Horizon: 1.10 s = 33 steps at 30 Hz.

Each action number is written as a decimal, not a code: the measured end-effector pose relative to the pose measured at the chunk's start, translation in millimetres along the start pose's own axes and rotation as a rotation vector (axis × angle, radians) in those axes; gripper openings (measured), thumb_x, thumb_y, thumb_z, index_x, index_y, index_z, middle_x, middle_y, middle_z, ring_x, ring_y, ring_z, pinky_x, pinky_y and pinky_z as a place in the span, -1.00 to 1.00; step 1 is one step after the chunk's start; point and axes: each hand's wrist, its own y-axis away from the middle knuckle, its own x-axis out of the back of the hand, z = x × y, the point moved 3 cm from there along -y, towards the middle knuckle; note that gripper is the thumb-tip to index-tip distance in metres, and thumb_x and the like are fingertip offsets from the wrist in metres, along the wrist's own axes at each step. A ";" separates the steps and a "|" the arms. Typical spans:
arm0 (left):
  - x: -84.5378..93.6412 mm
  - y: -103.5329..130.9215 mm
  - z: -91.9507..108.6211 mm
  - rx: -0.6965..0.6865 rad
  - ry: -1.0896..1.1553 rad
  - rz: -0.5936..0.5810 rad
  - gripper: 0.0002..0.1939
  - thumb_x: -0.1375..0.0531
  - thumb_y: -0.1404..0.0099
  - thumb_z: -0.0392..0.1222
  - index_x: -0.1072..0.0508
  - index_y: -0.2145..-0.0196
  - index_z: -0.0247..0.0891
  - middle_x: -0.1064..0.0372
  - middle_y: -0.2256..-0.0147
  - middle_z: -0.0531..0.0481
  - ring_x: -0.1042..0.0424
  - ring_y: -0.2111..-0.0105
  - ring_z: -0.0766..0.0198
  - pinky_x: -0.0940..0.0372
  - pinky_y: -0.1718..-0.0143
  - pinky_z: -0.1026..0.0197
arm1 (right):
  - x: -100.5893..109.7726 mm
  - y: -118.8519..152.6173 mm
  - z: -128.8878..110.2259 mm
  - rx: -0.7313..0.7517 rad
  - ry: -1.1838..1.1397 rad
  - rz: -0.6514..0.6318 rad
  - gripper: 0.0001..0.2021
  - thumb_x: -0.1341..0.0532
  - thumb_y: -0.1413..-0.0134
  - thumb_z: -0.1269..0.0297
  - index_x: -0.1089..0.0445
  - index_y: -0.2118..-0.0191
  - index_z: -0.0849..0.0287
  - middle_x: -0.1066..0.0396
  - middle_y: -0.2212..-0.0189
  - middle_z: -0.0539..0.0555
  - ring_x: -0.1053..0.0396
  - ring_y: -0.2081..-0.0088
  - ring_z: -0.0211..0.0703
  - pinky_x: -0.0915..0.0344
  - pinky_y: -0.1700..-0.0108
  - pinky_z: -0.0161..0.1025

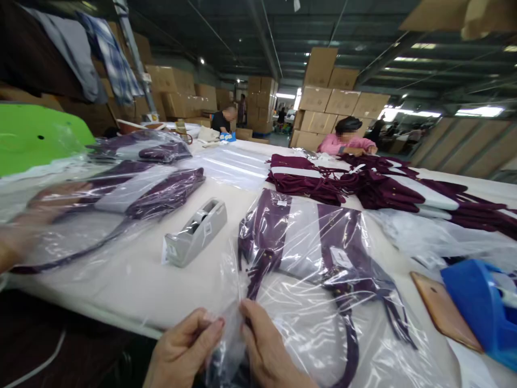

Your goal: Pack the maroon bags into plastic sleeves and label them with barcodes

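A clear plastic bag point(299, 323) lies on the table with a purple handbag point(335, 221) inside; a pale band wraps the handbag's middle and its strap loops toward me. My left hand point(188, 345) pinches the plastic bag's left edge between thumb and fingers. Close beside it, my right hand point(264, 339) grips the same edge, its thumb on top. Just beyond my hands stands a grey tape dispenser point(197, 231).
At left, a co-worker's blurred hand point(24, 231) touches another bagged purple handbag point(161, 188). Purple handbags point(388, 188) are piled behind. A phone point(444, 310) and a blue tape dispenser point(480, 307) lie right. A person in pink point(343, 140) works across the table.
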 end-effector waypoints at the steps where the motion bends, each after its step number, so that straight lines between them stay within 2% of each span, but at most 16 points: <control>1: -17.5 -5.6 7.5 -0.043 -0.028 -0.067 -0.57 -0.30 0.05 0.19 -0.32 0.60 -0.24 -0.11 0.69 0.15 -0.08 0.65 0.39 -0.02 0.62 0.34 | 1.5 -4.4 2.4 -0.107 -0.163 -0.028 -0.64 -0.02 -0.21 0.30 -0.25 -0.09 0.22 -0.43 0.05 0.23 -0.41 0.04 -0.03 -0.39 0.01 -0.06; 3: -57.8 -20.0 20.5 -0.145 -0.112 -0.201 -0.59 -0.24 0.00 0.16 -0.28 0.64 -0.24 -0.12 0.69 0.13 -0.11 0.64 0.38 -0.05 0.60 0.32 | 5.0 -13.5 5.9 -0.310 -0.542 -0.074 -0.68 -0.06 -0.19 0.11 -0.37 0.06 0.18 -0.49 0.20 0.15 -0.45 0.15 -0.03 -0.41 0.10 -0.10; 5: -98.1 -36.8 25.6 -0.207 -0.189 -0.291 -0.63 -0.17 0.00 0.10 -0.21 0.67 -0.22 -0.08 0.69 0.14 -0.12 0.65 0.38 -0.05 0.60 0.31 | 11.8 -21.0 9.1 -0.487 -0.901 -0.053 -0.63 -0.13 -0.08 -0.05 -0.43 0.27 0.18 -0.49 0.37 0.11 -0.45 0.23 0.00 -0.41 0.21 -0.12; 8: -142.1 -59.4 17.6 -0.236 -0.295 -0.352 -0.69 -0.10 0.03 0.04 -0.15 0.70 -0.20 -0.05 0.70 0.13 -0.13 0.65 0.37 -0.04 0.60 0.30 | 31.7 -24.1 17.7 -0.709 -1.213 0.121 -0.64 -0.28 0.15 -0.07 -0.44 0.42 0.17 -0.46 0.48 0.08 -0.44 0.30 0.03 -0.40 0.29 -0.12; 10: -155.8 -69.5 7.5 -0.245 -0.328 -0.357 -0.70 -0.08 0.02 0.03 -0.14 0.70 -0.20 -0.06 0.70 0.12 -0.14 0.65 0.36 -0.03 0.60 0.30 | 50.6 -22.1 24.0 -0.769 -1.266 0.289 -0.70 -0.36 0.26 0.03 -0.46 0.46 0.17 -0.46 0.48 0.06 -0.43 0.30 0.00 -0.38 0.26 -0.14; 13: -161.2 -76.7 -4.8 -0.226 -0.351 -0.385 -0.73 -0.06 0.00 0.01 -0.18 0.67 -0.21 -0.11 0.70 0.11 -0.17 0.66 0.34 -0.06 0.61 0.29 | 76.7 -20.0 27.8 -0.742 -1.242 0.451 -0.69 -0.36 0.25 0.04 -0.50 0.40 0.17 -0.48 0.42 0.06 -0.41 0.28 -0.06 -0.35 0.21 -0.18; 15: -161.2 -78.1 -7.6 -0.213 -0.365 -0.412 -0.75 -0.06 0.00 0.00 -0.20 0.65 -0.21 -0.15 0.69 0.10 -0.20 0.67 0.34 -0.08 0.61 0.29 | 85.3 -22.6 26.2 -0.685 -1.204 0.401 -0.64 -0.38 0.28 0.12 -0.50 0.28 0.18 -0.49 0.36 0.05 -0.40 0.27 -0.10 -0.33 0.20 -0.21; 17: -160.9 -78.1 -6.0 -0.208 -0.386 -0.451 -0.74 -0.05 -0.02 0.01 -0.24 0.62 -0.23 -0.19 0.69 0.08 -0.22 0.67 0.33 -0.09 0.62 0.29 | 87.0 -26.6 26.1 -0.644 -1.101 0.324 -0.56 -0.40 0.39 0.31 -0.48 0.21 0.19 -0.48 0.37 0.01 -0.38 0.30 -0.15 -0.29 0.23 -0.26; 19: -159.5 -78.4 -1.3 -0.224 -0.426 -0.504 -0.69 -0.04 -0.05 0.05 -0.30 0.61 -0.25 -0.25 0.68 0.03 -0.25 0.65 0.29 -0.13 0.60 0.26 | 85.0 -29.9 30.2 -0.620 -0.961 0.313 -0.57 -0.39 0.45 0.43 -0.46 0.25 0.21 -0.46 0.44 -0.03 -0.36 0.36 -0.20 -0.26 0.29 -0.32; 20: -157.4 -79.5 2.0 -0.244 -0.441 -0.519 -0.66 -0.03 -0.08 0.06 -0.34 0.60 -0.27 -0.30 0.64 -0.02 -0.30 0.61 0.25 -0.18 0.55 0.22 | 83.4 -31.1 33.9 -0.625 -0.904 0.331 -0.64 -0.39 0.43 0.41 -0.45 0.31 0.22 -0.44 0.48 -0.04 -0.35 0.41 -0.22 -0.24 0.33 -0.33; 22: -149.9 -84.4 11.8 -0.400 -0.507 -0.482 -0.64 -0.01 -0.15 0.03 -0.43 0.50 -0.30 -0.43 0.45 -0.14 -0.40 0.38 0.13 -0.27 0.30 0.12 | 80.4 -32.7 42.9 -0.656 -0.839 0.361 -0.72 -0.40 0.32 0.24 -0.41 0.40 0.22 -0.41 0.55 -0.04 -0.34 0.48 -0.23 -0.22 0.40 -0.32; 24: -140.8 -92.2 22.3 -0.657 -0.700 -0.414 -0.69 0.02 -0.20 -0.12 -0.47 0.30 -0.29 -0.44 0.18 -0.19 -0.35 0.10 0.06 -0.17 0.02 0.02 | 80.1 -34.2 52.2 -0.692 -0.801 0.375 -0.65 -0.37 0.27 0.02 -0.38 0.45 0.21 -0.38 0.59 -0.03 -0.32 0.54 -0.22 -0.20 0.45 -0.30; 25: -137.1 -97.1 25.9 -0.766 -0.825 -0.399 -0.68 0.02 -0.21 -0.20 -0.45 0.20 -0.29 -0.41 0.11 -0.18 -0.31 0.02 0.07 -0.10 -0.04 -0.01 | 81.6 -35.1 56.2 -0.699 -0.763 0.376 -0.61 -0.35 0.26 -0.06 -0.37 0.47 0.20 -0.38 0.60 -0.02 -0.31 0.56 -0.21 -0.19 0.46 -0.29; 27: -131.6 -109.7 29.8 -0.860 -1.049 -0.439 -0.69 0.00 -0.22 -0.24 -0.42 0.12 -0.29 -0.43 0.15 -0.16 -0.34 0.07 0.09 -0.09 -0.02 -0.01 | 87.0 -37.4 62.5 -0.687 -0.667 0.365 -0.57 -0.30 0.26 -0.14 -0.37 0.52 0.20 -0.37 0.62 0.00 -0.28 0.57 -0.21 -0.17 0.46 -0.28; 30: -126.7 -129.9 35.1 -0.784 -1.173 -0.575 -0.79 -0.13 -0.22 -0.10 -0.45 0.31 -0.27 -0.44 0.38 -0.01 -0.38 0.32 0.18 -0.14 0.14 0.10 | 97.3 -40.5 68.4 -0.656 -0.487 0.329 -0.59 -0.22 0.21 -0.13 -0.37 0.56 0.18 -0.33 0.65 0.00 -0.23 0.56 -0.20 -0.12 0.46 -0.27; 33: -124.8 -144.5 42.5 -0.702 -1.249 -0.689 -0.76 -0.22 -0.15 0.00 -0.43 0.48 -0.25 -0.37 0.53 0.14 -0.34 0.45 0.31 -0.13 0.29 0.25 | 107.2 -42.5 71.4 -0.631 -0.346 0.308 -0.62 -0.12 0.13 -0.10 -0.34 0.57 0.16 -0.27 0.66 -0.02 -0.20 0.56 -0.19 -0.08 0.45 -0.27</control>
